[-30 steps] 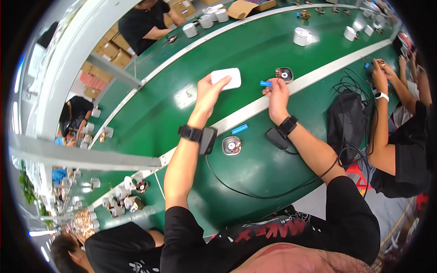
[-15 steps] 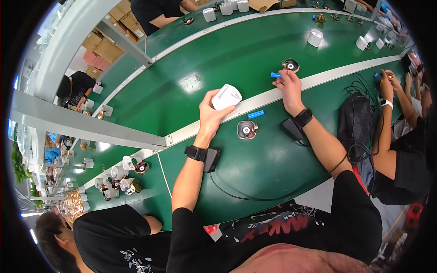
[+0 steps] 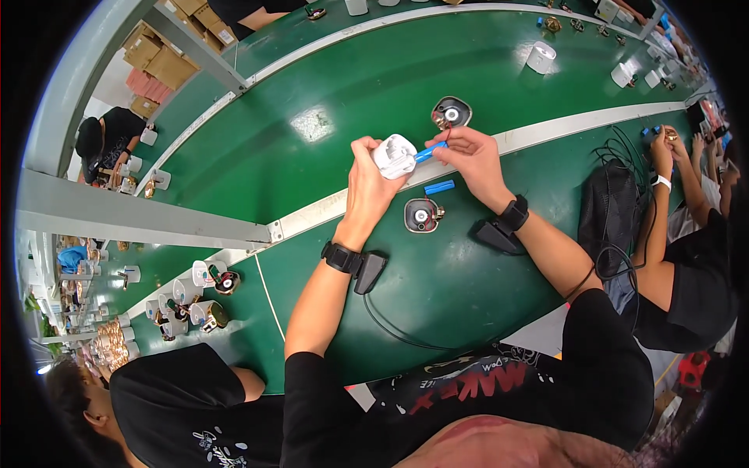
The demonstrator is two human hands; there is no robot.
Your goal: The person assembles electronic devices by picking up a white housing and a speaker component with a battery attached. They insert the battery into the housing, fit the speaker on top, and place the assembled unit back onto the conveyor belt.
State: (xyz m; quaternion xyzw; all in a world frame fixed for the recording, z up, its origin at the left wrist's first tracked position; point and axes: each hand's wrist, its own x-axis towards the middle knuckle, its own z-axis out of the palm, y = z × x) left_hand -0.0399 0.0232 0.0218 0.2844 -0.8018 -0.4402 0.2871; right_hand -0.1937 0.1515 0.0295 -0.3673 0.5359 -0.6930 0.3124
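My left hand is closed around a white plastic housing, its open end tilted toward the right. Between the fingers of my right hand is a blue cylindrical battery, its left end at the housing's opening. Just beyond those fingers is a round-cornered speaker unit, which thin wires seem to join to the battery. A second blue battery lies on the green table below my hands. Beside it sits another speaker unit with a small reddish part on its side.
A pale rail crosses the table under my hands. Black boxes on cables hang by my wrists. White housings with parts stand at left, near a seated person. A black bag with cables lies at right, beside another worker. A grey beam rises at left.
My right hand has moved left with the battery, bringing it to the housing; the wired speaker unit shifted left too. The housing in my left hand has turned so its open end shows.
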